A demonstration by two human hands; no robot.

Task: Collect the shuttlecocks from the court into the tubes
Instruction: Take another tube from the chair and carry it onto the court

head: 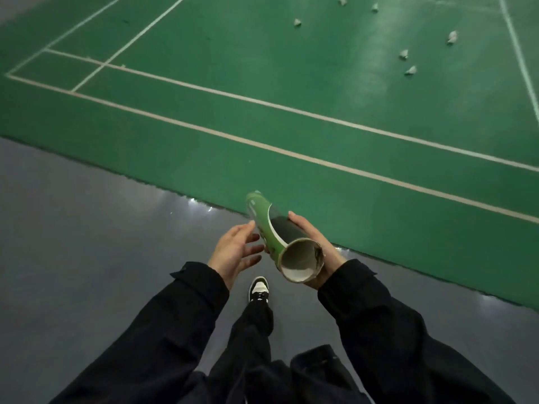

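Note:
A green and black cardboard tube (271, 228) lies tilted in my right hand (313, 246), which grips it from the right side. Its open mouth faces me and the inside looks empty. Just left of the tube is my left hand (236, 252), fingers spread and relaxed, holding nothing. Several white shuttlecocks lie far off on the green court at the upper right, among them a shuttlecock (410, 70), a second shuttlecock (404, 54) and a third shuttlecock (297, 23).
I stand on grey floor (87, 243) just outside the green court mat (262, 83), whose edge runs diagonally in front of me. White court lines cross the mat. My black-and-white shoe (259, 288) is below the hands.

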